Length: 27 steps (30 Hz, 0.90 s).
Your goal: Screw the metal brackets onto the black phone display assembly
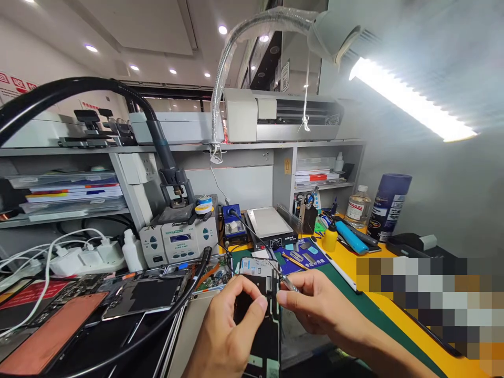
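An opened phone (264, 344) with its inner parts showing lies upright in the view at the bottom centre, between my hands. Its upper end carries a silvery part with a label. My left hand (232, 325) rests over its left side, thumb and forefinger pinched together above it; what sits between those fingertips is too small to tell. From the right, my right hand (318, 302) grips a slim grey pen-like tool (289, 285) close to the phone's right edge. A thin black cable runs down towards this tool from the blue soldering station (232, 223).
At left, a hot air station (179, 241) stands behind phone screens and bodies (144, 294). Its black hose (173, 310) crosses the left foreground. Behind the phone sits a heating plate (271, 223). Bottles, a spray can (388, 207) and a yellow bottle (329, 239) stand at right.
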Motion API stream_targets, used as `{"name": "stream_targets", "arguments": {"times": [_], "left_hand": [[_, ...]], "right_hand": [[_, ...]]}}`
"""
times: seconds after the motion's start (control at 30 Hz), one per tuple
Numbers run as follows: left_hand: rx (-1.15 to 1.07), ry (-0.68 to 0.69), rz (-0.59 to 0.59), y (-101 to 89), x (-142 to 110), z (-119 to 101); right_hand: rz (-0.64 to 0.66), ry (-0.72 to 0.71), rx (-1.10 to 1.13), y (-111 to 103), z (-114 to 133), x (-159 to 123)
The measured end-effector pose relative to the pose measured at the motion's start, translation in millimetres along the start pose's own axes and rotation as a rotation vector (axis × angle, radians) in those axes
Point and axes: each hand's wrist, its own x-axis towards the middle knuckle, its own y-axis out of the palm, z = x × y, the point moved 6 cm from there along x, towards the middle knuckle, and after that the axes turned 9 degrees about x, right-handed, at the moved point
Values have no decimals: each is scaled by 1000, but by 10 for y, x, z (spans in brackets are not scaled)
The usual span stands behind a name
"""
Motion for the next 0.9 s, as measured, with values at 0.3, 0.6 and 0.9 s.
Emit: {"name": "stream_targets", "arguments": {"times": [0.3,0.6,0.9], "left_hand": [[-111,-74,30,22,-33,-17],[-86,-80,57,44,-16,11],[-85,-50,50,77,38,148]], "right_hand": [[-18,4,-38,-13,3,9],[-33,-3,-73,-27,0,13],[-46,5,-81,-51,-13,22]]}}
